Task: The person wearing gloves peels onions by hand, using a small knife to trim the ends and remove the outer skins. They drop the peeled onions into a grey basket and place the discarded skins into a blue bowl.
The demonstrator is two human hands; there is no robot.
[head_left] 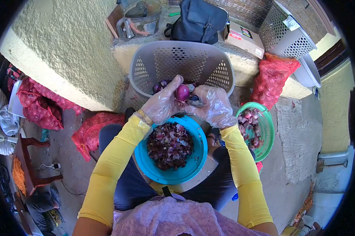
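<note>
My left hand (pixel 161 103), in a clear plastic glove, is closed on a peeled purple-red onion (pixel 182 93), thumb pointing up beside it. My right hand (pixel 216 103), gloved the same way, is closed at the onion's right side around a small dark blade-like tool (pixel 195 99), mostly hidden by fingers. Below both hands stands a blue basin (pixel 201 151) with a heap of onion skins (pixel 170 146) in it. Just beyond the hands is a grey perforated basket (pixel 181 49); a few peeled onions (pixel 160 85) show inside it, partly hidden by my left hand.
At right, a green colander (pixel 270 131) holds unpeeled onions (pixel 249 122). Red mesh sacks stand at right (pixel 272 78) and lie at left (pixel 96 131). A black backpack (pixel 203 19) and a cardboard box (pixel 245 37) sit on the ledge behind. A wooden stool-like piece (pixel 30 165) is at left.
</note>
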